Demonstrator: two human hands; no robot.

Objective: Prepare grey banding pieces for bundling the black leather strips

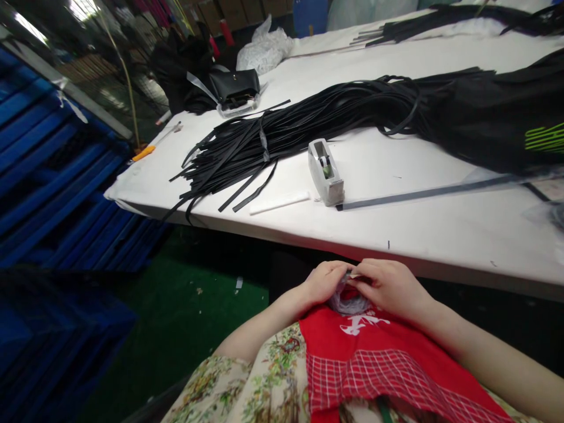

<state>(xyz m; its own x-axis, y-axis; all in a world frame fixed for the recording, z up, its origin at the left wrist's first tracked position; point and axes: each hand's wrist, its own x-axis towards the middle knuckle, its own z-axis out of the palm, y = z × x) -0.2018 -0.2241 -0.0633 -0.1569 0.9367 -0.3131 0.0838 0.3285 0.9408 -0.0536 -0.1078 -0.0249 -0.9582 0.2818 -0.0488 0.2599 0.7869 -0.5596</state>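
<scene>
a person sits or stands at the near edge of a long white table (423, 229), both hands brought close together at the lap. between them is a ring of clear, greyish plastic (350, 305), resting against a red apron (374, 346) just below the table's edge. the left hand (326, 281) curls over the ring's upper left side; the right hand (392, 286) pinches its upper right rim between thumb and fingers, the fingertips of both hands nearly meeting. on the table ahead of them stands a grey tape dispenser (325, 171), with a thin white stick (279, 203) lying just to its left. behind these stretches a bundle of black straps (247, 147), tied round near its loose ends.
</scene>
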